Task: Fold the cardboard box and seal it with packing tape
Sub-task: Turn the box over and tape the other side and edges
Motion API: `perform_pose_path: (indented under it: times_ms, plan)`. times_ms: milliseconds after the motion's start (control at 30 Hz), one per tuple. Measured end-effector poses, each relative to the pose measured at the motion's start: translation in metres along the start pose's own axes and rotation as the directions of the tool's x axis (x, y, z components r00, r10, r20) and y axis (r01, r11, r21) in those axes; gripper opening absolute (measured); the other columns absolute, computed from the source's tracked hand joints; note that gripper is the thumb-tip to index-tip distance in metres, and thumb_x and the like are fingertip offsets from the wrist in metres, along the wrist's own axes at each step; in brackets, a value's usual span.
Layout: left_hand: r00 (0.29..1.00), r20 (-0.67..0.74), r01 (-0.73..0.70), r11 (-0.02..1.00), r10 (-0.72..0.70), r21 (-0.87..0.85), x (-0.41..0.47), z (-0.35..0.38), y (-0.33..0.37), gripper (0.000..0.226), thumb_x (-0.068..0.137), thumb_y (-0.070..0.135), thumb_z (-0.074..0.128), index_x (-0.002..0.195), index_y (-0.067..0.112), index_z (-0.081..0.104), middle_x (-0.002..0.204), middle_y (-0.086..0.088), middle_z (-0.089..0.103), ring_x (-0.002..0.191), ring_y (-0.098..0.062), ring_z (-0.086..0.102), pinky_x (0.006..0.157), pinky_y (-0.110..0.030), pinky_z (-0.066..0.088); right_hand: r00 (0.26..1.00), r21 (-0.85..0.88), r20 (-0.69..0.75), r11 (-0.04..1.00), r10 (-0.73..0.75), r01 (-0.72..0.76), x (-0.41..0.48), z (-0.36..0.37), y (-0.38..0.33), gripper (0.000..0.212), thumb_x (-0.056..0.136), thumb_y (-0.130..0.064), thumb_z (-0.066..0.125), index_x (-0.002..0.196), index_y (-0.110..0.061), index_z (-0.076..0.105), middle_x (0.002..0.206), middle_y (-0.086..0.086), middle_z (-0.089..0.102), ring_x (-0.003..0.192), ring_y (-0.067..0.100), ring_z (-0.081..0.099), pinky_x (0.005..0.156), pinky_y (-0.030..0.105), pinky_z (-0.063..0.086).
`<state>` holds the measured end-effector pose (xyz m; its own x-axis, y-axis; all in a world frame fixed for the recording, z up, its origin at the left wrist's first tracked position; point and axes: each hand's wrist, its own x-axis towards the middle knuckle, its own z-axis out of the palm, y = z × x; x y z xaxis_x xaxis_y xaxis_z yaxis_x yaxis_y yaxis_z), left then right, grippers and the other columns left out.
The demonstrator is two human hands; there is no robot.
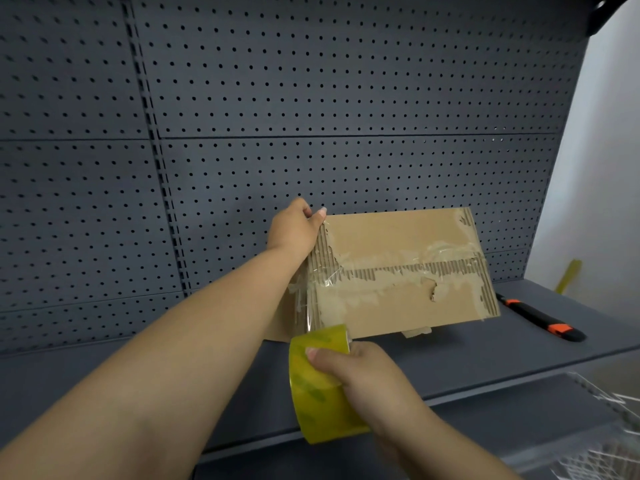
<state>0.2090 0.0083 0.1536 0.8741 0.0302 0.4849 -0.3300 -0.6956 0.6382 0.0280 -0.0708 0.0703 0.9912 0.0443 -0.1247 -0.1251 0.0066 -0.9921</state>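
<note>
A dark grey pegboard wall (311, 98) fills the background, and a grey shelf (519, 358) runs along its foot. On that shelf, against the pegboard, stands the cardboard box (408, 299), its broad face turned toward the camera, with torn paper patches and old clear tape along its middle seam. The left hand (294, 230) is closed on the box's upper left corner, thumb on the front and fingers behind. Below the box's lower left corner the right hand (360, 372) grips a yellowish roll of packing tape (318, 386), thumb across its outer face; a clear strip (304, 306) runs from the roll up the box's left edge. To the right of the box a black and orange utility knife (543, 320) lies on the shelf, apart from the box. Lower right of the box, a wire basket (606, 427) shows partly.
</note>
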Motion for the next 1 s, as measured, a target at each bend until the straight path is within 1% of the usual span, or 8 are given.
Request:
perform_pose_path:
  times_ms: [67, 167, 400, 533, 667, 767, 900, 1000]
  plan:
    - [1.0, 0.006, -0.003, 1.0, 0.003, 0.01, 0.002, 0.001, 0.0, 0.031, 0.093, 0.045, 0.045, 0.093, 0.014, 0.048, 0.088, -0.003, 0.055, 0.077, -0.02, 0.052, 0.062, -0.03, 0.04, 0.999, -0.012, -0.023, 0.999, 0.03, -0.031, 0.004, 0.003, 0.0, 0.063, 0.074, -0.039, 0.071, 0.122, 0.0, 0.057, 0.095, 0.011, 0.07, 0.079, 0.023, 0.068, 0.06, 0.028, 0.056]
    - [1.0, 0.005, -0.004, 1.0, 0.004, 0.001, 0.005, 0.0, 0.0, 0.031, 0.094, 0.043, 0.045, 0.092, 0.013, 0.047, 0.086, -0.002, 0.055, 0.076, -0.02, 0.051, 0.062, -0.028, 0.037, 0.994, -0.018, -0.044, 0.994, 0.104, -0.105, 0.004, 0.006, 0.002, 0.059, 0.071, -0.046, 0.072, 0.112, -0.005, 0.063, 0.101, 0.013, 0.069, 0.092, 0.031, 0.066, 0.084, 0.04, 0.055]
    - [0.999, -0.035, -0.018, 0.998, 0.016, -0.054, 0.015, 0.009, -0.003, 0.026, 0.094, 0.041, 0.046, 0.09, 0.015, 0.05, 0.078, 0.0, 0.051, 0.069, -0.019, 0.048, 0.05, -0.026, 0.031, 0.987, 0.022, -0.099, 0.992, 0.129, -0.127, 0.017, -0.001, 0.006, 0.034, 0.08, -0.036, 0.068, 0.093, -0.004, 0.067, 0.078, 0.009, 0.067, 0.073, 0.026, 0.065, 0.065, 0.028, 0.051]
    - [0.996, -0.083, -0.028, 0.995, 0.019, -0.099, 0.017, 0.017, -0.006, 0.033, 0.095, 0.039, 0.046, 0.106, 0.017, 0.068, 0.111, -0.01, 0.043, 0.091, -0.026, 0.051, 0.077, -0.028, 0.041, 0.982, 0.004, -0.128, 0.991, 0.136, -0.137, 0.027, -0.001, 0.008, 0.04, 0.078, -0.039, 0.069, 0.096, -0.004, 0.067, 0.087, 0.013, 0.069, 0.085, 0.032, 0.066, 0.08, 0.04, 0.054]
    - [0.997, -0.067, 0.013, 0.979, -0.027, -0.205, 0.024, 0.024, -0.014, 0.043, 0.093, 0.044, 0.047, 0.08, 0.011, 0.07, 0.108, -0.018, 0.053, 0.103, -0.031, 0.052, 0.097, -0.044, 0.041, 0.985, 0.018, -0.115, 0.992, 0.128, -0.127, 0.031, -0.002, 0.011, 0.032, 0.08, -0.037, 0.068, 0.09, -0.006, 0.068, 0.083, 0.011, 0.069, 0.084, 0.031, 0.066, 0.081, 0.04, 0.053]
    - [0.994, 0.084, 0.097, 0.869, -0.064, -0.486, 0.021, 0.024, -0.017, 0.034, 0.092, 0.047, 0.044, 0.086, 0.025, 0.07, 0.099, -0.011, 0.066, 0.095, -0.026, 0.063, 0.094, -0.049, 0.048, 0.986, 0.02, -0.114, 0.993, 0.12, -0.118, 0.032, -0.002, 0.014, 0.028, 0.079, -0.035, 0.069, 0.085, -0.008, 0.07, 0.08, 0.01, 0.07, 0.083, 0.03, 0.067, 0.081, 0.039, 0.053]
    - [0.967, 0.233, 0.244, 0.647, -0.105, -0.722, 0.016, 0.026, -0.02, 0.025, 0.093, 0.045, 0.044, 0.092, 0.038, 0.068, 0.122, -0.005, 0.063, 0.115, -0.024, 0.057, 0.102, -0.046, 0.043, 0.988, -0.014, -0.121, 0.996, 0.09, -0.093, 0.034, -0.002, 0.014, 0.023, 0.079, -0.03, 0.07, 0.076, -0.008, 0.073, 0.068, 0.005, 0.07, 0.077, 0.025, 0.068, 0.081, 0.036, 0.054]
    - [0.966, 0.223, 0.259, 0.579, -0.134, -0.773, 0.021, 0.029, -0.022, 0.032, 0.095, 0.041, 0.045, 0.124, 0.033, 0.056, 0.138, -0.002, 0.052, 0.125, -0.023, 0.05, 0.106, -0.047, 0.038, 0.99, -0.018, -0.117, 0.996, 0.082, -0.085, 0.035, -0.005, 0.013, 0.02, 0.08, -0.031, 0.069, 0.075, -0.012, 0.072, 0.055, -0.002, 0.067, 0.07, 0.019, 0.067, 0.078, 0.03, 0.054]
